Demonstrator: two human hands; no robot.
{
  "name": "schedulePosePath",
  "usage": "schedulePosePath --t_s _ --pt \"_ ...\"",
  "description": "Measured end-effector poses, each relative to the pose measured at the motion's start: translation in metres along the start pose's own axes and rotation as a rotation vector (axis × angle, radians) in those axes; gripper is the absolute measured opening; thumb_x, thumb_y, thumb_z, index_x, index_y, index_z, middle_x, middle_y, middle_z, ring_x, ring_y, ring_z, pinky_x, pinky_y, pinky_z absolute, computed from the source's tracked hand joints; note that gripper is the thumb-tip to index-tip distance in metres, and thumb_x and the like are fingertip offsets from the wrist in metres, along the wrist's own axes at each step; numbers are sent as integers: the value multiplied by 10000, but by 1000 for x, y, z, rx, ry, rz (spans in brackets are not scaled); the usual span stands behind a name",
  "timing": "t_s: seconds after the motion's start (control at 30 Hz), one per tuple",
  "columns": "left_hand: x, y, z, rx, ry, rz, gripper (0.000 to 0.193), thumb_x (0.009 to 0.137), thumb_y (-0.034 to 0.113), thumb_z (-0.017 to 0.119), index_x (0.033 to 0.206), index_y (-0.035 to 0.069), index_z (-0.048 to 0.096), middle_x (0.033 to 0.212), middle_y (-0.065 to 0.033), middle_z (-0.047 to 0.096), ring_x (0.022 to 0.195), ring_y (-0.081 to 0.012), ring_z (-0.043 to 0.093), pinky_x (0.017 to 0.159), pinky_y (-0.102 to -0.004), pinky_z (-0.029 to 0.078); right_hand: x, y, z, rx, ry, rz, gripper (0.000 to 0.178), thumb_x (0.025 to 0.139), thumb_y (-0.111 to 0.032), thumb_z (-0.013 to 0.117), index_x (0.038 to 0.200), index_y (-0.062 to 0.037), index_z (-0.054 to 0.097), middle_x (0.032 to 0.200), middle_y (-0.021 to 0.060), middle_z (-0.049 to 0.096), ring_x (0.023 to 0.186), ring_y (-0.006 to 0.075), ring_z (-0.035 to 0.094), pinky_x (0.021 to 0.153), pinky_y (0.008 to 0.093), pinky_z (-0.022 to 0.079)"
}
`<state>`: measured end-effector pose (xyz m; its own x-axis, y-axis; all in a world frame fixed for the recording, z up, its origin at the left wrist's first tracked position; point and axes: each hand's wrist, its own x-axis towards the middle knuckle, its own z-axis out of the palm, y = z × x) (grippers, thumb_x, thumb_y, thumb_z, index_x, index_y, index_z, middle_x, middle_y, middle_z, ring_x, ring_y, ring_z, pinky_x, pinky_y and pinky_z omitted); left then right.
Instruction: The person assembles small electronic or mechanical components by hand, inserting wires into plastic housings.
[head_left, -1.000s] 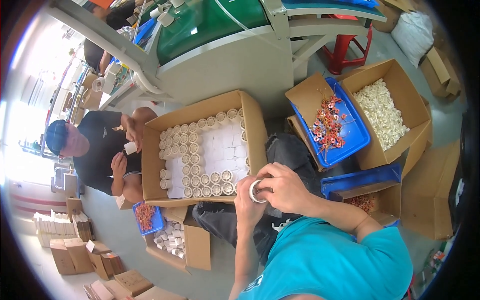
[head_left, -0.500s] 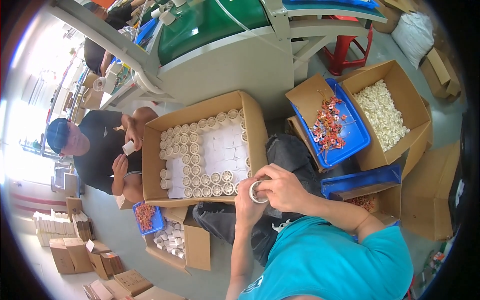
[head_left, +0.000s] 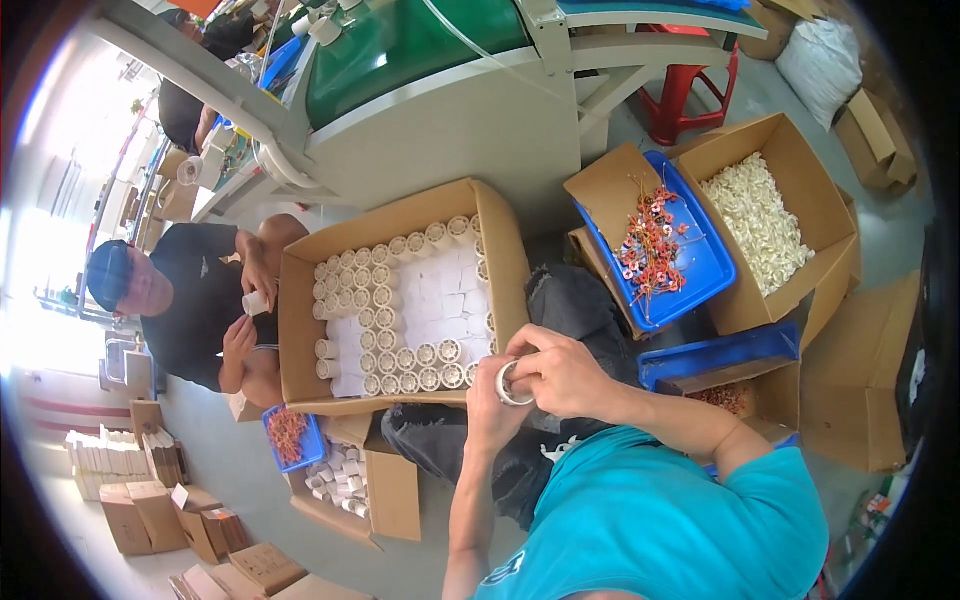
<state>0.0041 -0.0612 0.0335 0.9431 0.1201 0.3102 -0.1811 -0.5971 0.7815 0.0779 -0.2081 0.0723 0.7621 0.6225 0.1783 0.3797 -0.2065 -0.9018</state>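
In the view from the head, I see a person in a turquoise short-sleeved shirt (head_left: pixel 650 520) working with both bare hands over dark denim trousers (head_left: pixel 440 440). Between the hands, just beside the near right corner of a large open brown cardboard box (head_left: pixel 503 245), is a short white hollow cup (head_left: pixel 508 387) with a round rim, smooth and apparently plastic. Its inside looks shadowed, and fingers cover part of it.

The cup's open end faces up toward the wearer's head, so its long axis runs roughly along the line of sight; the exact tilt I cannot tell, since the body is mostly hidden in the grip. The left hand (head_left: pixel 487 410) is curled around the cup's side, holding it. The right hand (head_left: pixel 560 375) is drawn in narrow, its bent fingertips at the mouth; whether they pinch anything small there, I cannot tell.

Inside the box, rows of white cylindrical cups with patterned round ends (head_left: pixel 390 384) stand with those ends up. Beyond the box's left side, a co-worker in a black shirt (head_left: pixel 190 300) holds another white cup (head_left: pixel 256 303).
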Motion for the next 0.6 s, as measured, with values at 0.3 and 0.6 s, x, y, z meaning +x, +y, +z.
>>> schedulePosePath --t_s 0.3,0.6 --pt "30 9 8 -48 -55 -22 580 664 114 866 1136 38 537 1068 -166 642 863 -339 660 720 -397 527 5 12 -31 -39 33 -48 237 758 -25 731 994 -42 739 1065 109 637 935 263 639 799 350 528" --pt "155 -43 -59 215 254 238 645 624 146 891 1182 30 589 1120 -136 639 1024 -307 608 874 -407 490 -17 54 -76 -72 358 156 336 781 -2 742 1112 11 682 1006 132 656 881 213 649 743 287 531"
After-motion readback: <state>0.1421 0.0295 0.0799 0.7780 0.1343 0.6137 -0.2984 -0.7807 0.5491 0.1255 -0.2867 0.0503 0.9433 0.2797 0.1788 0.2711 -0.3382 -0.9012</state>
